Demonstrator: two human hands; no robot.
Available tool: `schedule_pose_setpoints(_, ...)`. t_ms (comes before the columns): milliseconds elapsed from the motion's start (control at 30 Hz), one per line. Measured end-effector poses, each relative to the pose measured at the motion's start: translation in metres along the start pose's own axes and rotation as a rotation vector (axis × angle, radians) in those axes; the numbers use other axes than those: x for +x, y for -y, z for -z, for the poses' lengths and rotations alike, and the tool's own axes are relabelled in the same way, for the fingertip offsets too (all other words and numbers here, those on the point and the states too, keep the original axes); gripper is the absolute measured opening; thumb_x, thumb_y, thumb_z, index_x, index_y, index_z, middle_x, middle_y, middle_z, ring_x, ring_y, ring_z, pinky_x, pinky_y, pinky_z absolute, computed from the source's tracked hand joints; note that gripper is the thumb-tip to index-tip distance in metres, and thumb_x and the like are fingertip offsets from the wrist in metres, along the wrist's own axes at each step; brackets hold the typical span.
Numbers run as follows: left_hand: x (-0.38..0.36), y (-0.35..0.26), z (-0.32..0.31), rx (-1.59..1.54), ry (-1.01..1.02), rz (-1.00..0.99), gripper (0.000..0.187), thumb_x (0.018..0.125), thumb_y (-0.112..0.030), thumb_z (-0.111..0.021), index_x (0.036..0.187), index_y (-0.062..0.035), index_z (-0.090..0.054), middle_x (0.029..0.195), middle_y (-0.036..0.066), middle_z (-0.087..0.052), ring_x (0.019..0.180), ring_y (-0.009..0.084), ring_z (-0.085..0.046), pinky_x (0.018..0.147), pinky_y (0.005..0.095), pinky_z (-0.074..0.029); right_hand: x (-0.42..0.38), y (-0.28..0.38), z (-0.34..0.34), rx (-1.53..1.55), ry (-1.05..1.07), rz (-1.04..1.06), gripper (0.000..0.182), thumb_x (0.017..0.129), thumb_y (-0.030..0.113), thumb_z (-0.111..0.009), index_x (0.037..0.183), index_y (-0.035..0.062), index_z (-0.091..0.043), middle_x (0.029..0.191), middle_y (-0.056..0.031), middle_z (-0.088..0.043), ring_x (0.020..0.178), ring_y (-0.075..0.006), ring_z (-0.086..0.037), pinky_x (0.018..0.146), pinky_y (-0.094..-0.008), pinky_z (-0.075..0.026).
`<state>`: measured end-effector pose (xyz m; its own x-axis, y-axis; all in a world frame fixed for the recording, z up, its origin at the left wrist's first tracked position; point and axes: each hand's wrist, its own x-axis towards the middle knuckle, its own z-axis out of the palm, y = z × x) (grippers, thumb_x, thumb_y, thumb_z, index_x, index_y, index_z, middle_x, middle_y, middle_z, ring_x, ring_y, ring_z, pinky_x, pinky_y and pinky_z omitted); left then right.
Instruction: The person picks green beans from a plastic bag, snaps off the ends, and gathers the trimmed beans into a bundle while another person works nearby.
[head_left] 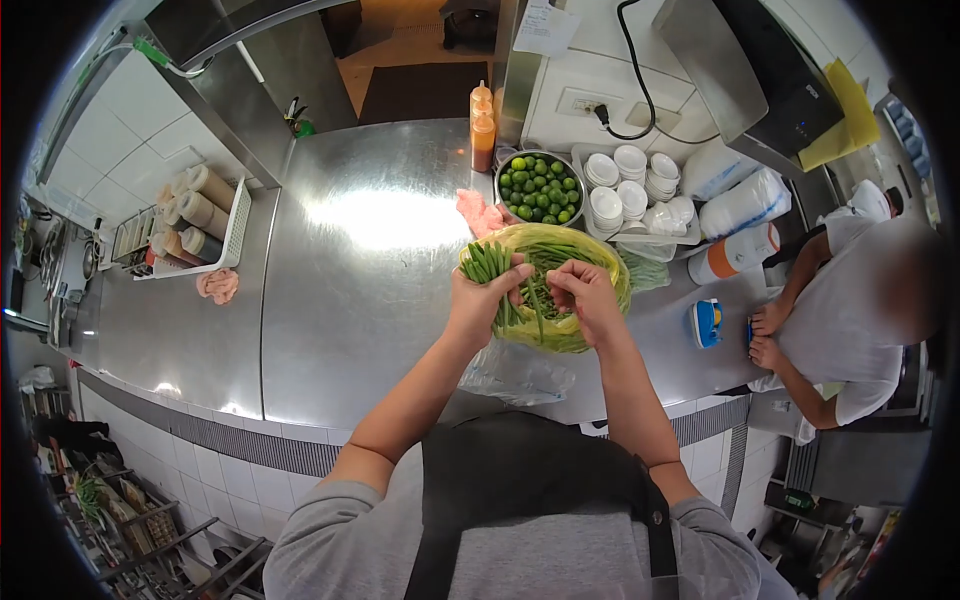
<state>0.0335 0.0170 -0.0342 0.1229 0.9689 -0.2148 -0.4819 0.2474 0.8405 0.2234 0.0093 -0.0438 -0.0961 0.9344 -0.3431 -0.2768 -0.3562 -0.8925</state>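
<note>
Yellow bag (560, 335) holds green beans (487, 262), probably.

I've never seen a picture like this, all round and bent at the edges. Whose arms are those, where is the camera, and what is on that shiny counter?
There is no machine here. The camera sits on a person's head and looks down, so the two arms reaching forward are that person's own. The wide lens bends the edges.

The left hand grips a bunch of green beans. The right hand pinches at more beans inside a yellow-green plastic bag on the steel counter.

Behind the bag stand a metal bowl of limes, stacks of small white cups, two orange sauce bottles and a pink cloth. At far left, a white tray of paper rolls.

On the right, another person works at the counter's end; those hands are not the wearer's.
</note>
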Motion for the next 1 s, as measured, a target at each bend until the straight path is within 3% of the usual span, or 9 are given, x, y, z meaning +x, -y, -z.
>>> schedule_pose_setpoints(67,0.002,-0.002,-0.002,-0.053,-0.016,0.034,0.016,0.086,0.001,-0.073,0.100,0.0029,-0.065,0.078,0.008,-0.068,0.056,0.0108,-0.057,0.052,0.0255,-0.048,0.001,0.000,0.013,-0.366,-0.076,0.026,0.010,0.092,0.015,-0.071,0.088,0.0051,-0.071,0.076,-0.0003,-0.067,0.065,-0.0066,-0.059,0.057,-0.0209,-0.045)
schedule_pose_setpoints(100,0.003,-0.002,-0.001,-0.052,-0.015,0.036,0.016,0.086,0.001,-0.073,0.100,0.0029,-0.065,0.078,0.008,-0.068,0.056,0.0108,-0.057,0.052,0.0255,-0.048,-0.001,-0.001,0.014,-0.364,-0.078,0.026,0.010,0.092,0.015,-0.071,0.088,0.0051,-0.071,0.076,-0.0003,-0.067,0.065,-0.0066,-0.059,0.057,-0.0209,-0.045)
schedule_pose_setpoints(167,0.005,-0.003,-0.001,-0.103,0.010,0.077,0.015,0.086,0.000,-0.072,0.099,0.0016,-0.065,0.083,0.009,-0.069,0.058,0.0108,-0.058,0.053,0.0256,-0.048,-0.002,-0.003,0.011,-0.532,-0.128,0.224,0.011,0.089,0.014,-0.073,0.090,0.0025,-0.072,0.079,-0.0001,-0.069,0.070,-0.0065,-0.058,0.066,-0.0226,-0.047)
schedule_pose_setpoints(367,0.002,0.003,-0.002,0.007,0.092,0.125,0.015,0.085,-0.001,-0.072,0.099,0.0002,-0.066,0.083,0.007,-0.068,0.058,0.0105,-0.057,0.053,0.0255,-0.048,-0.008,0.020,-0.017,-0.292,-0.046,0.275,0.012,0.089,0.013,-0.072,0.094,0.0020,-0.072,0.087,-0.0021,-0.071,0.078,-0.0069,-0.062,0.074,-0.0241,-0.049)
schedule_pose_setpoints(633,-0.002,0.009,-0.001,0.312,0.118,-0.018,0.011,0.084,0.000,-0.075,0.093,0.0009,-0.070,0.074,0.003,-0.067,0.056,0.0087,-0.058,0.051,0.0243,-0.047,0.001,0.011,-0.011,-0.479,-0.010,0.382,0.006,0.092,0.008,-0.069,0.089,0.0028,-0.066,0.078,0.0013,-0.066,0.070,-0.0055,-0.057,0.067,-0.0216,-0.046)
schedule_pose_setpoints(733,-0.005,0.010,-0.002,0.434,0.149,-0.139,0.010,0.083,0.000,-0.076,0.091,0.0009,-0.071,0.073,0.003,-0.067,0.056,0.0082,-0.059,0.051,0.0241,-0.047,0.000,0.011,-0.003,-0.272,0.032,0.175,0.007,0.091,0.009,-0.070,0.088,0.0035,-0.066,0.078,0.0007,-0.064,0.067,-0.0064,-0.055,0.064,-0.0219,-0.045)
schedule_pose_setpoints(800,-0.007,0.010,-0.002,0.368,0.161,-0.136,0.010,0.084,-0.001,-0.076,0.092,0.0014,-0.071,0.073,0.003,-0.067,0.057,0.0081,-0.059,0.052,0.0240,-0.048,-0.001,0.013,0.000,0.231,0.147,-0.079,0.009,0.090,0.010,-0.072,0.087,0.0043,-0.066,0.076,0.0000,-0.062,0.066,-0.0074,-0.053,0.062,-0.0218,-0.043)
schedule_pose_setpoints(933,-0.001,0.009,0.002,0.307,0.136,-0.104,0.012,0.085,-0.001,-0.075,0.095,0.0020,-0.070,0.076,0.004,-0.068,0.058,0.0093,-0.060,0.052,0.0240,-0.048,0.007,0.002,0.005,0.219,0.071,-0.083,0.012,0.090,0.013,-0.073,0.086,0.0051,-0.065,0.073,-0.0004,-0.058,0.067,-0.0081,-0.052,0.062,-0.0227,-0.043)
schedule_pose_setpoints(1000,0.002,0.007,0.004,0.045,-0.039,-0.087,0.012,0.086,-0.001,-0.073,0.097,0.0027,-0.069,0.080,0.006,-0.069,0.060,0.0106,-0.061,0.052,0.0243,-0.049,0.015,-0.007,0.019,-0.246,-0.073,0.000,0.014,0.089,0.013,-0.073,0.097,0.0030,-0.068,0.080,-0.0009,-0.059,0.072,-0.0088,-0.054,0.066,-0.0242,-0.046)
